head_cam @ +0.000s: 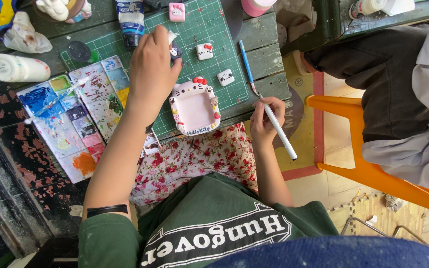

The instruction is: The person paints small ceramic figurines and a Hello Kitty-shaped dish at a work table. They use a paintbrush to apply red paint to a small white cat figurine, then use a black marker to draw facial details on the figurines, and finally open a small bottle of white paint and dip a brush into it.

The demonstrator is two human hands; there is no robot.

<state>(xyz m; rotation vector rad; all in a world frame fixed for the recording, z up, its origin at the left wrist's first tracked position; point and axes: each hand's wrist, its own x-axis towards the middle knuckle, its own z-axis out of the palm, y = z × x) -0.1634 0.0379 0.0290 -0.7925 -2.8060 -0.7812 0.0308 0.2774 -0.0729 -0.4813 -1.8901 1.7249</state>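
Left hand (151,67), upper centre of the frame, pinches a small dark glossy figurine (175,51) over the gridded green cutting mat (199,22). Right hand (264,121), centre right, grips a slim white paintbrush (280,131) just right of the pink cat-shaped frame (194,106).

My left hand (151,69) hides most of a small dark painted figurine (175,50); I cannot tell its shape. The blue-capped paint tube (130,20) is cut off by the top edge.
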